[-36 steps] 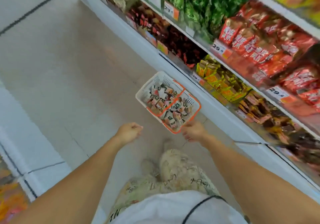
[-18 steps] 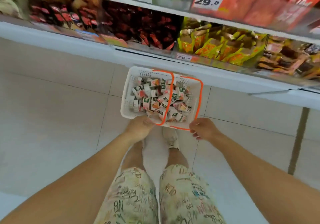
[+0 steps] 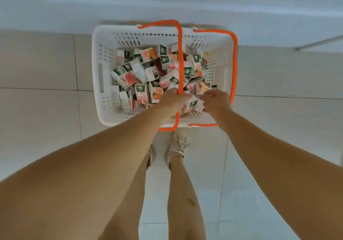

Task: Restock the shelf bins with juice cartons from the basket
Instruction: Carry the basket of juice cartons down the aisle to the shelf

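Both hands have dropped down into the basket since half a second back, when they were just hovering at its near rim, and the view has tipped so far down that the stocked shelf bins are out of sight. Nearest the camera you get two bare legs and a pair of pale sneakers (image 3: pixel 179 143) standing on the light tiled floor (image 3: pixel 37 110), toes right up against the basket. Then both forearms run forward into it. Left hand (image 3: pixel 173 101) sits over the near-middle of the pile, fingers curled down right where the inner orange handle (image 3: pixel 180 58) crosses; can't really tell if it's got hold of the handle or a carton, it's all bunched up there. Right hand (image 3: pixel 216 101) is just beside it, fingers bent inward and pinching at a small white carton with a green logo (image 3: pixel 194 104) that sits between the two hands. White plastic basket (image 3: pixel 101 76) is on the floor, slotted walls, two orange handles, the outer handle (image 3: pixel 234 63) flopped over along the right rim. Inside it's a loose heap of little juice cartons (image 3: pixel 141 71), white with green and orange-pink print, lying every which way. Past the basket there's the white base panel of the shelving (image 3: pixel 167 4) running across the top.
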